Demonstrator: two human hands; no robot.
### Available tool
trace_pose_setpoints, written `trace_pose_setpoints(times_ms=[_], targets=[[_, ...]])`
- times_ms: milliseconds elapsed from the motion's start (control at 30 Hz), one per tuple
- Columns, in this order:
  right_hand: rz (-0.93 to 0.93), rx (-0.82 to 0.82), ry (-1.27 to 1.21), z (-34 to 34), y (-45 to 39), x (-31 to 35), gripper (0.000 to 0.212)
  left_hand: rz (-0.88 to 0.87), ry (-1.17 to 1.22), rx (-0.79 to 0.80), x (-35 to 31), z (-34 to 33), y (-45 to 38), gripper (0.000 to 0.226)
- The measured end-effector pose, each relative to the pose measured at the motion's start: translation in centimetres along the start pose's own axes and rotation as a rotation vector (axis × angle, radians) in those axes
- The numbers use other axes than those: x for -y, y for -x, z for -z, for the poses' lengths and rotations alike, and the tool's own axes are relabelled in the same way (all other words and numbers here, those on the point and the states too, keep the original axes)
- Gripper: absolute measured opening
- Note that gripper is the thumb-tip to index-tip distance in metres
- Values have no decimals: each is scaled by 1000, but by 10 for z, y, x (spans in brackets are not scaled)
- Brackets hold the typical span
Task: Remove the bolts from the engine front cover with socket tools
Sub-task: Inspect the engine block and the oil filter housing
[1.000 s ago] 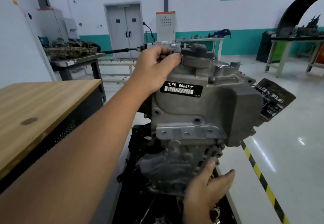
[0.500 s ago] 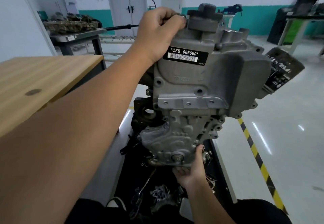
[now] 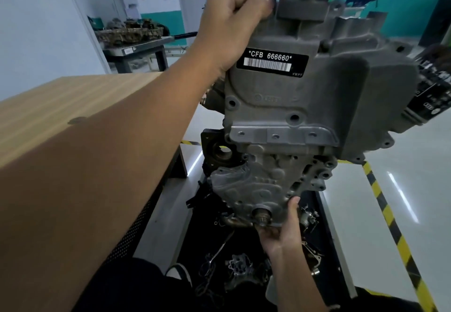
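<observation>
The grey engine front cover point(image 3: 288, 106) faces me, upright, with a black label reading CFB 666660 point(image 3: 271, 61). My left hand point(image 3: 231, 26) grips the cover's top left edge, fingers curled over it beside a dark cap point(image 3: 302, 1). My right hand point(image 3: 280, 231) holds the cover's bottom edge from below, thumb up along the side, beside the crank shaft stub point(image 3: 262, 215). Several empty bolt holes show around the cover. No socket tool is in either hand.
A wooden workbench point(image 3: 73, 101) stands to my left. Below the engine a black tray point(image 3: 244, 263) holds loose parts and a gasket. Yellow-black floor tape point(image 3: 390, 219) runs on the right. A steel table with engine parts point(image 3: 131, 35) stands at the back left.
My view has tilted down and closer to the engine. My right hand slid from the cover's lower right face to grip under its bottom edge. My left hand stays on the top edge.
</observation>
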State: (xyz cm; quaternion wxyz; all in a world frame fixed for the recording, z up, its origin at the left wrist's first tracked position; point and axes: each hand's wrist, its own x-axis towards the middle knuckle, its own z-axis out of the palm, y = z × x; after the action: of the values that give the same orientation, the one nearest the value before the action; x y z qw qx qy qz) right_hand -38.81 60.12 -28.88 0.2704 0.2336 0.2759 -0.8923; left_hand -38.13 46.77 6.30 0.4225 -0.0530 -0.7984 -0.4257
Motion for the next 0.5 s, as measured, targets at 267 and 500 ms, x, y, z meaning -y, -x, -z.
trace_pose_setpoints(times_ms=[267, 500], targets=[[-11, -38, 18, 5, -3, 6, 75, 35, 51, 7, 2, -4, 4, 18], [33, -96, -3, -2, 2, 1, 72, 35, 52, 39, 6, -1, 2, 25]])
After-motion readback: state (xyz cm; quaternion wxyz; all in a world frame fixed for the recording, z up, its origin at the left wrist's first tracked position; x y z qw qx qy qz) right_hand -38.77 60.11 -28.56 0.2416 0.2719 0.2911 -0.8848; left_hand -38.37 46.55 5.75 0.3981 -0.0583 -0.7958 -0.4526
